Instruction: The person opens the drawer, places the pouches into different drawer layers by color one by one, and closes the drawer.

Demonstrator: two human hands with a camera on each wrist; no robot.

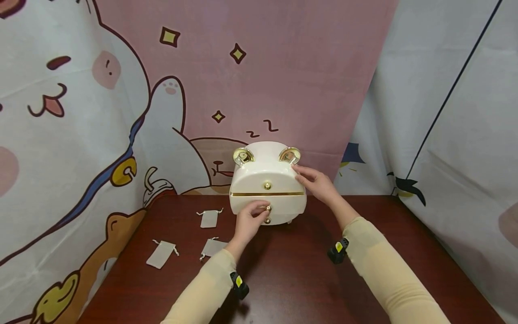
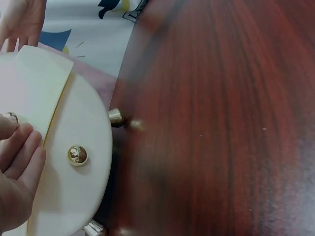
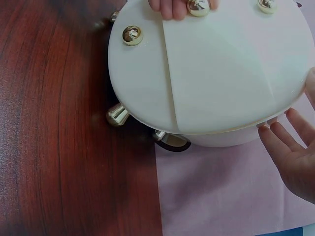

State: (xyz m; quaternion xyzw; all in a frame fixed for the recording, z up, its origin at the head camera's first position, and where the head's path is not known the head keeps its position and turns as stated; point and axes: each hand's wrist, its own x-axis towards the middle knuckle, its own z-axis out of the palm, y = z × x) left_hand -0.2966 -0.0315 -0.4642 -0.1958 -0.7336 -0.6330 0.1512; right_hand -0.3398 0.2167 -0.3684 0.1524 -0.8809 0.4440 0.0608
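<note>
A white rounded drawer box (image 1: 268, 173) with gold ears and gold feet stands at the back of the table. My left hand (image 1: 247, 220) pinches the gold knob (image 3: 198, 7) of the middle drawer (image 1: 285, 204). That drawer juts forward a little, with a gold-edged gap along its top. The top knob (image 1: 267, 185) and the bottom knob (image 2: 77, 155) stand free. My right hand (image 1: 317, 182) rests its fingers (image 3: 279, 140) against the box's upper right side, below the right ear (image 1: 289, 155), with the thumb toward the front.
Three small pale drawstring pouches lie on the left of the dark red table: a rear pouch (image 1: 209, 219), a front pouch (image 1: 161, 254) and one pouch (image 1: 214, 247) near my left wrist. A printed cloth (image 1: 307, 81) hangs close behind the box.
</note>
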